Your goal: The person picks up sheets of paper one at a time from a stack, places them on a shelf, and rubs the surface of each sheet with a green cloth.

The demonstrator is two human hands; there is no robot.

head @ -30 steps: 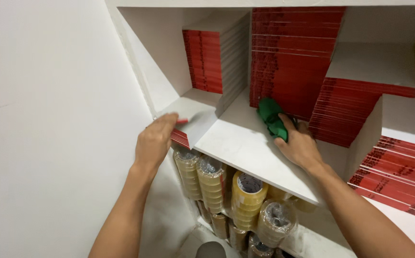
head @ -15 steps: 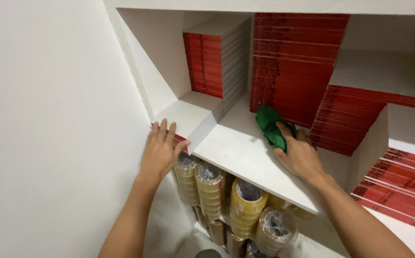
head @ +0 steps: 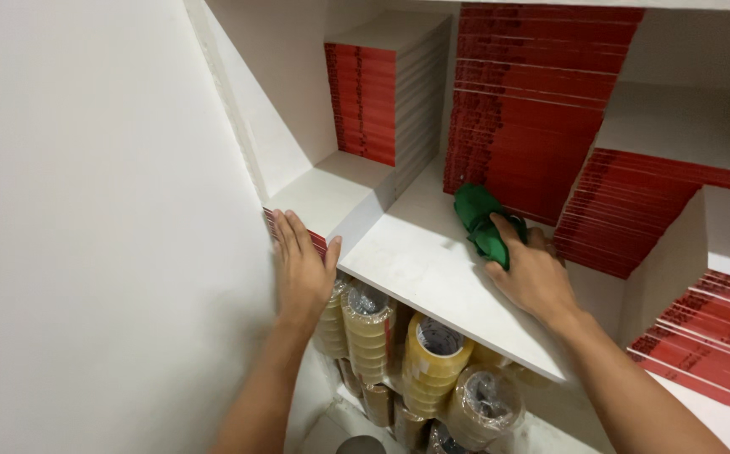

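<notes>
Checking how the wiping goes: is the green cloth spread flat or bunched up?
Bunched up: the green cloth sits crumpled under the right hand on the white shelf.

Single head view, looking down and forward, close over white shelf (head: 415, 252); no second view.

Soft green cloth (head: 481, 224), matt white shelf (head: 420, 261)

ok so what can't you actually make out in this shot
- Red stack under the left hand, head view: the hand covers most of it.
- Green cloth: the right hand hides its near end, so the fingers' grip is unclear.
- Tape rolls below the shelf: the shelf hides the back ones, the bottom edge cuts the lowest.
- Red stacks at right: cut off by the frame edge.
</notes>
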